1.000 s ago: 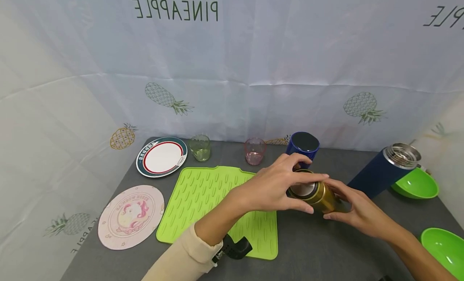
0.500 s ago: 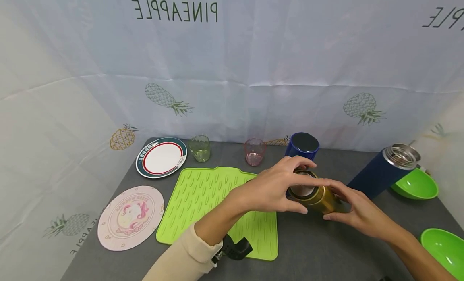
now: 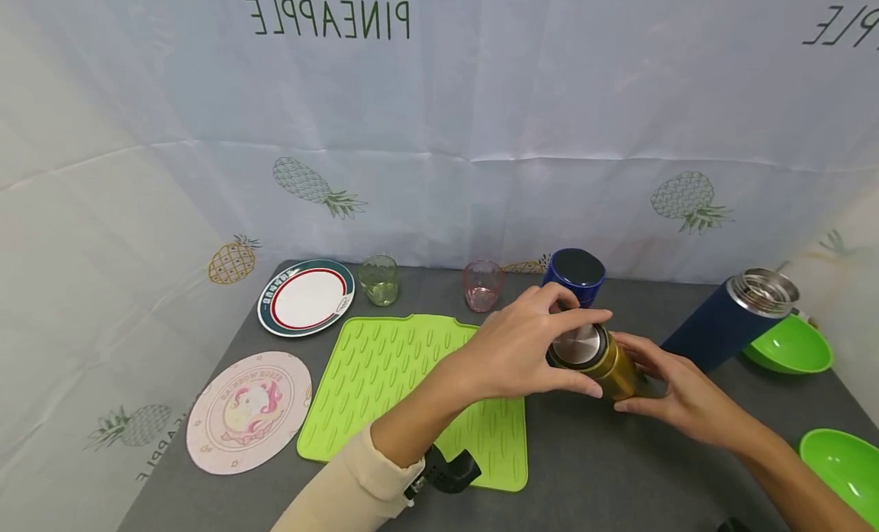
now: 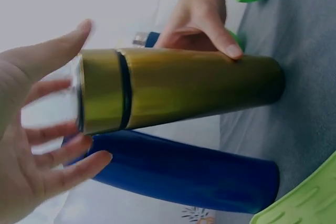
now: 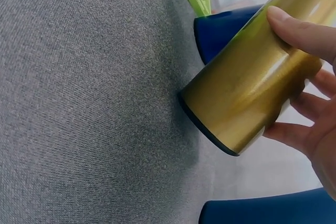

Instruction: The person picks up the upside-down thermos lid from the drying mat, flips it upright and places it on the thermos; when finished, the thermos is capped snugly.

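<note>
A gold thermos [image 3: 621, 373] with a black band below its lid and a silver lid top [image 3: 578, 344] stands on the table between the hands. My right hand [image 3: 687, 398] grips its body, with the thumb on one side and the fingers round the other, as the right wrist view shows. Around the lid, my left hand [image 3: 525, 345] is spread; in the left wrist view its thumb and fingers stand apart, at the lid end. Close behind is a blue thermos [image 4: 189, 171], its dark top [image 3: 578, 268] showing past the left hand.
A navy bottle [image 3: 714, 326] without a lid stands to the right, near two green bowls [image 3: 790, 347]. At left lie a green ridged mat [image 3: 384, 372], a round pink mat [image 3: 249, 414] and a rimmed plate [image 3: 307, 298]. A green glass [image 3: 379, 280] and a pink glass [image 3: 484, 286] stand behind.
My left hand has shifted slightly and its fingers have spread off the lid, so more of the silver top shows. The right hand keeps its grip on the gold thermos.
</note>
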`<state>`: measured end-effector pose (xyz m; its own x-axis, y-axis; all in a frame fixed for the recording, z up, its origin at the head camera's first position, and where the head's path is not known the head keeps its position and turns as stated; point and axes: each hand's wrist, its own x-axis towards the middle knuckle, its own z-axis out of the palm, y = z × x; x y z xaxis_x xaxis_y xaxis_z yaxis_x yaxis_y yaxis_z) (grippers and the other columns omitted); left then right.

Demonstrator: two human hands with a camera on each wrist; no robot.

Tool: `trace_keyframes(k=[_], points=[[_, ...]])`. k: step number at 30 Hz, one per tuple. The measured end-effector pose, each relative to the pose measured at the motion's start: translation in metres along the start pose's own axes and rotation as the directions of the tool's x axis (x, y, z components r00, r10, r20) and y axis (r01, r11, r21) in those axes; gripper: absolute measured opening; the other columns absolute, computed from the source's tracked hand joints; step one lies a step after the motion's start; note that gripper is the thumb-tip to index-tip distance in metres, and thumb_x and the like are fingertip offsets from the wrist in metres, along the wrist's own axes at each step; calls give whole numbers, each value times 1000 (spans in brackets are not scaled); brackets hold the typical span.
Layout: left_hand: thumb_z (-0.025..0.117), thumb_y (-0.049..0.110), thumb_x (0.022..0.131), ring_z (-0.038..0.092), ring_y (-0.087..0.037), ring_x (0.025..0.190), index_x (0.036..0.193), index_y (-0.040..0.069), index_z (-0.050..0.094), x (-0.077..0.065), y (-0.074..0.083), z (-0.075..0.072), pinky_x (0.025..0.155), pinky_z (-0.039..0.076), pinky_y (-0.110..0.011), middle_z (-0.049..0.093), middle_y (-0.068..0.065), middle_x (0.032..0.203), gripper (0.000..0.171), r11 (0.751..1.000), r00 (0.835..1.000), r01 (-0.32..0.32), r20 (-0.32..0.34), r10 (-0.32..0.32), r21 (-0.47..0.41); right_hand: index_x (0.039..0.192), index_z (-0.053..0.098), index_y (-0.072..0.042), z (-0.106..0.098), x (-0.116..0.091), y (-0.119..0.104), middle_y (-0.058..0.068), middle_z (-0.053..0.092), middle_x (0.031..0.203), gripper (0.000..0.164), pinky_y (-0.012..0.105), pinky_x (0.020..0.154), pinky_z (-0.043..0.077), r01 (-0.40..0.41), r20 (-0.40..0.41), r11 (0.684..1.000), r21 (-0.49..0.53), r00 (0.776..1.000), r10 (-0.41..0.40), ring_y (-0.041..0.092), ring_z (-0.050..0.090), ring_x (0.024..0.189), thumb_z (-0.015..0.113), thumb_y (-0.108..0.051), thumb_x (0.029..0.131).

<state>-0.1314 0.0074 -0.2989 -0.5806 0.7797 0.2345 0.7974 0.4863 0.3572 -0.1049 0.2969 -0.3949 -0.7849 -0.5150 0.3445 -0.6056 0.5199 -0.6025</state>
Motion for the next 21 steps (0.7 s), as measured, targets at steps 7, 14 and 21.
trace_keyframes(k=[7, 14, 21], points=[[78, 39, 91, 55, -10, 118, 143, 31, 61, 1, 0, -3, 97, 47, -17, 56, 4, 138, 55, 996, 996, -80, 39, 78, 32, 150, 46, -9, -3, 1, -1, -29, 49, 142, 91, 0, 97, 43, -20, 24, 1000, -14, 1000, 21, -19, 50, 124, 91, -6, 71], [77, 31, 92, 50, -16, 129, 147, 32, 56, 0, 1, -7, 100, 50, -23, 47, 1, 150, 59, 997, 994, -75, 82, 75, -1, 150, 45, -9, -3, 2, -2, -31, 49, 141, 93, 1, 97, 44, -4, 22, 1000, -18, 1000, 5, -19, 50, 125, 91, -6, 70], [72, 52, 92, 60, -8, 108, 152, 34, 48, 0, 3, -1, 88, 52, -19, 55, 3, 138, 67, 993, 997, 12, 73, -21, 121, 151, 44, -12, -2, 4, -3, -32, 48, 141, 92, 3, 95, 46, -24, 25, 999, -32, 999, 24, -18, 51, 124, 92, -9, 71]])
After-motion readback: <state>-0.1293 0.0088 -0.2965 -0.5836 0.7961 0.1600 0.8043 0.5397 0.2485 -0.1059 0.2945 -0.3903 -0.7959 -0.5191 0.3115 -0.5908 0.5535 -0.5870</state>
